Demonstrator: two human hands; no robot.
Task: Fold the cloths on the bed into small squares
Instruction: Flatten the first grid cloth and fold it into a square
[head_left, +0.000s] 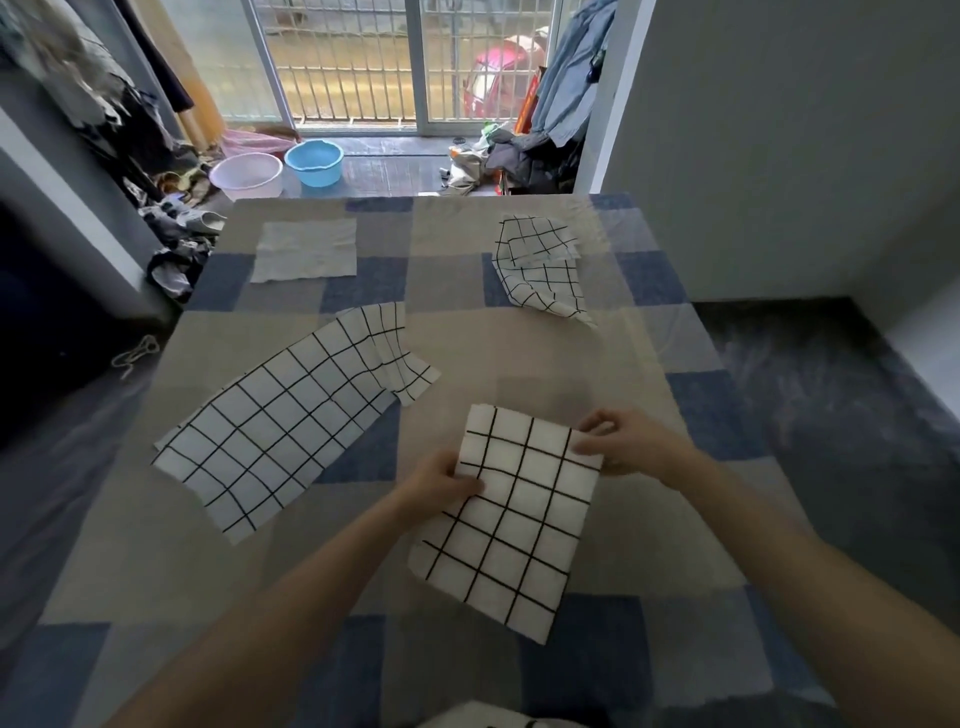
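So the folded cloth (511, 519), white with a black grid, sits near the front middle of the bed (597, 364), tilted a bit, and both hands are on its far end. The left hand (441, 480) pinches the left edge, thumb on top and fingers curled under the fabric. The right hand (631, 441) has its grip on the far right corner, fingers curled round the edge there. The near end of the cloth looks like it's lying on the bedspread, a blue, grey and beige patchwork of squares.

Other stuff on the bed: a long grid cloth (283, 421) lies spread out to the left, running diagonally, with its far end rumpled and partly flipped over. A crumpled grid cloth (540, 265) is further back on the right, well apart from the hands. A plain grey cloth (306, 249) lies flat at the far left, already squarish.

Past the foot of the bed there's a blue basin (314, 162) and a pale pink basin (247, 176) side by side on the floor, with clothes piled on both sides and barred glass doors behind.

No brands, labels or readable writing that I can make out anywhere.
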